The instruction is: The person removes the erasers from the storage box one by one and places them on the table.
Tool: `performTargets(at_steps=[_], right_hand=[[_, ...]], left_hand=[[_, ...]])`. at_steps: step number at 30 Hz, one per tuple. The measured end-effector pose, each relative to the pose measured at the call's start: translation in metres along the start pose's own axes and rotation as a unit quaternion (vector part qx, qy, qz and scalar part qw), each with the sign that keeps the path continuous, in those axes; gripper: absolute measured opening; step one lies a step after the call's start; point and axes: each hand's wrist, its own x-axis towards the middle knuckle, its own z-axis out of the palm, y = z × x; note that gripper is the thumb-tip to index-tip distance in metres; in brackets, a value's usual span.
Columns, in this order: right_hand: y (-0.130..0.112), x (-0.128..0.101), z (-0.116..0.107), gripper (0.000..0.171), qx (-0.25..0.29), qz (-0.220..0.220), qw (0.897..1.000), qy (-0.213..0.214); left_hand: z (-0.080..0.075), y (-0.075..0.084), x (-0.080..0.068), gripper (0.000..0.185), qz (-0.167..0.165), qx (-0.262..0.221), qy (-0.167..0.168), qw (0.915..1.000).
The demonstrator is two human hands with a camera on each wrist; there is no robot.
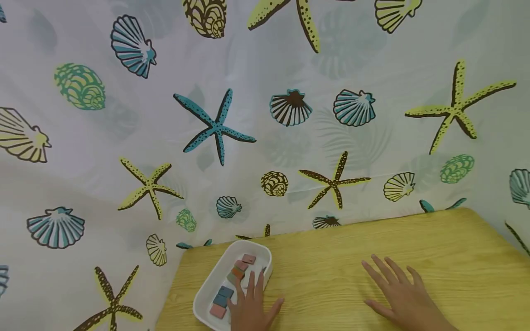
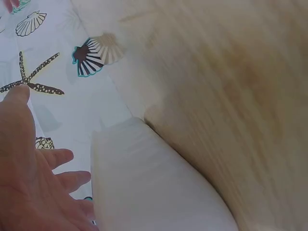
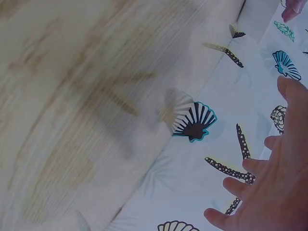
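Observation:
A white tray holds several small flat blocks: pink ones, dark blue ones and an orange one. My left hand hovers at the tray's near right side with fingers spread, partly covering its contents. In the left wrist view, that left hand appears beside the tray's outer wall, holding nothing. Well to the right, my right hand is spread over the wooden table. The right wrist view shows the right hand with extended fingers and nothing in them.
A white cloth printed with starfish and shells hangs behind the table and along its left and right sides. The table's back edge meets this cloth. The tray stands near the table's left edge.

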Motion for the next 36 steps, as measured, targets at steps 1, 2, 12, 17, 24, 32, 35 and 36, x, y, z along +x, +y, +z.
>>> performTargets(at_steps=[1, 2, 12, 17, 24, 32, 35, 36], right_hand=[[-0.001, 0.000, 0.001, 0.079, 0.002, -0.001, 1.000, -0.002], [-0.003, 0.001, 0.002, 0.078, 0.006, -0.001, 1.000, -0.005], [-0.015, 0.005, 0.005, 0.073, 0.009, -0.014, 1.000, 0.013], [-0.020, 0.011, 0.006, 0.070, 0.027, -0.026, 0.999, 0.009], [-0.031, 0.021, 0.006, 0.066, 0.050, -0.045, 0.998, -0.007], [-0.044, 0.036, 0.005, 0.061, 0.122, -0.028, 0.990, -0.062], [-0.047, 0.043, 0.005, 0.058, 0.138, -0.029, 0.988, -0.069], [-0.048, 0.046, 0.005, 0.056, 0.140, -0.031, 0.987, -0.071]], left_hand=[[0.000, -0.001, -0.002, 0.083, -0.004, 0.002, -0.005, 1.0000], [0.000, -0.002, -0.004, 0.084, -0.007, 0.005, -0.007, 0.9999], [0.014, -0.030, -0.017, 0.052, 0.128, -0.089, 0.226, 0.9615], [0.014, -0.035, -0.020, 0.055, 0.133, -0.120, 0.288, 0.9409], [0.010, -0.041, -0.022, 0.048, 0.144, -0.118, 0.339, 0.9220], [0.001, -0.048, -0.022, 0.036, 0.147, -0.123, 0.358, 0.9139], [0.000, -0.051, -0.022, 0.035, 0.138, -0.113, 0.350, 0.9197], [0.000, -0.053, -0.022, 0.034, 0.134, -0.106, 0.346, 0.9225]])
